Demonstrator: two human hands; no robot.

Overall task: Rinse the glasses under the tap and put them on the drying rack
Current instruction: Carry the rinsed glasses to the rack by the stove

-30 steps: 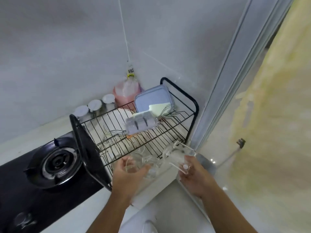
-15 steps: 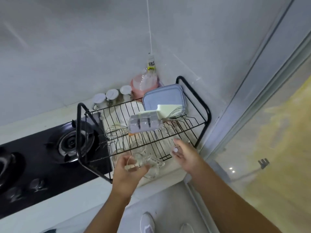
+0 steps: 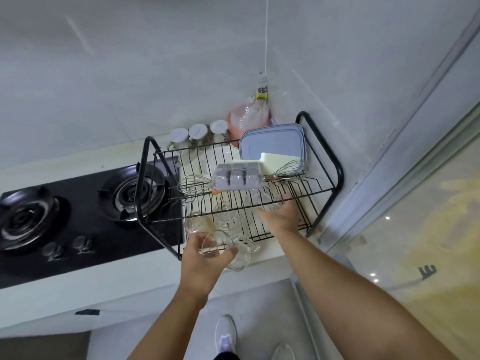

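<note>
The left hand (image 3: 205, 258) grips a glass mug (image 3: 228, 249) tipped sideways — mouth toward the palm; the right hand (image 3: 281, 214) lies open on the drying rack (image 3: 322, 189) beyond it.

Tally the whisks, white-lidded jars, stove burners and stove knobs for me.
Whisks: 2
White-lidded jars: 3
Stove burners: 2
Stove knobs: 2
Total: 9

head cam | looks steeply down, forward | near drying rack (image 3: 241, 193) | single view
</note>
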